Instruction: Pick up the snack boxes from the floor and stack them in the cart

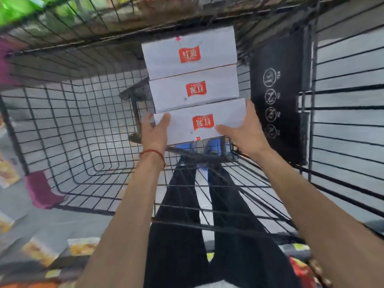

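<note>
We reach forward into the black wire shopping cart, whose mesh walls fill most of the view. Three boxes lie in it in a line from near to far, right of the middle, each touching the next. We cannot tell whether they lie flat or lean on one another.

Both hands are on the near white cardboard snack box, which carries a red label with white characters. Our left hand grips its near left corner: the thumb lies on the top face, and the fingers go round the left end, mostly hidden. Our right hand presses against the right end. Its fingers are straight and close together, running along the right edge toward the far corner. The thumb is spread wide across the near part of the top face.

Beyond it are the middle white box and the far white box, both with the same red label.

A thin red thread bracelet circles the left wrist. To the right of the boxes a black panel printed with white round pictograms hangs on the cart's right side. Through the near mesh we see our legs in black trousers and blue shoes on the grey floor. A magenta plastic corner bumper sits on the cart's near left corner. Blurred yellow snack packets lie at the lower left.
</note>
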